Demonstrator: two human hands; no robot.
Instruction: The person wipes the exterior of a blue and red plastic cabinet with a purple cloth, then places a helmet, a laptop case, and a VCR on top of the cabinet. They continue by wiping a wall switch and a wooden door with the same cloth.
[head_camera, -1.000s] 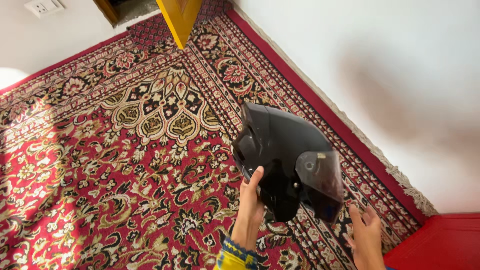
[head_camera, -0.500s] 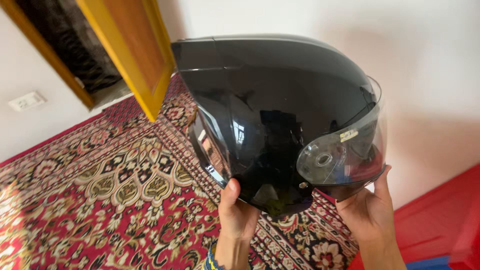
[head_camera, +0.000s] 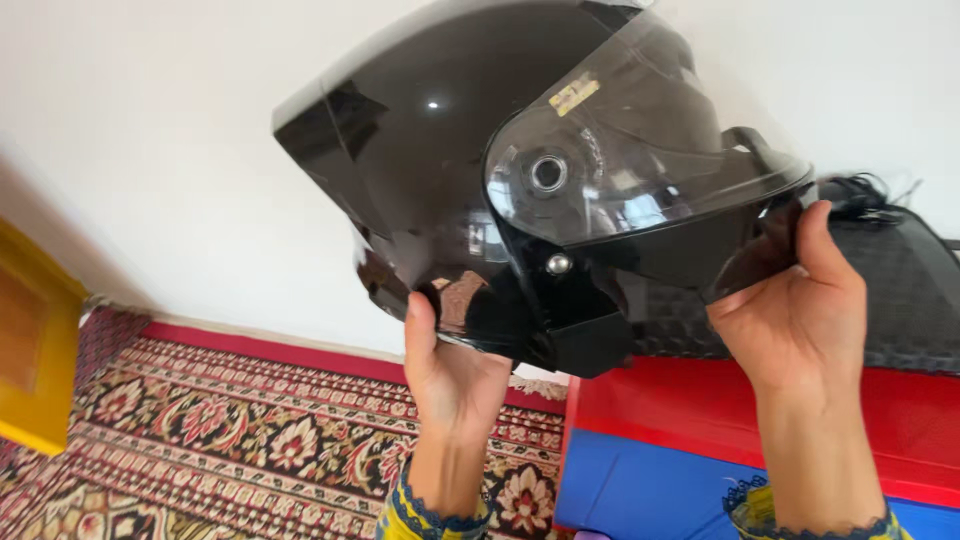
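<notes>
While both hands grip it from below, the helmet (head_camera: 440, 170) is held high in front of a plain white wall (head_camera: 150, 180), tilted so its crown points up and to the left. Its shell is glossy black plastic, rounded and smooth, catching small highlights and a dim reflection near the lower rim. A clear curved visor (head_camera: 640, 150) wraps the right side, pivoting on a round hub, with a small yellowish sticker near its top and a metal stud just under it.

The left hand (head_camera: 450, 375) closes on the lower rim at the back, thumb lying up against the outer shell, fingers hidden inside. The right hand (head_camera: 795, 315) clasps the front edge beneath the visor, thumb pressed up along the shell, the other fingers curled out of sight behind it. Both wrists wear yellow cuffs (head_camera: 430, 515) with blue trim.

Below lies a woven carpet (head_camera: 230, 440), red with cream and black floral patterning and a fringe at the wall. Right of it is a smooth red and blue mat (head_camera: 650, 480). A dark, textured fabric thing (head_camera: 900, 290) lies behind the right hand. A yellow wooden panel (head_camera: 35, 350) juts in at the left edge.
</notes>
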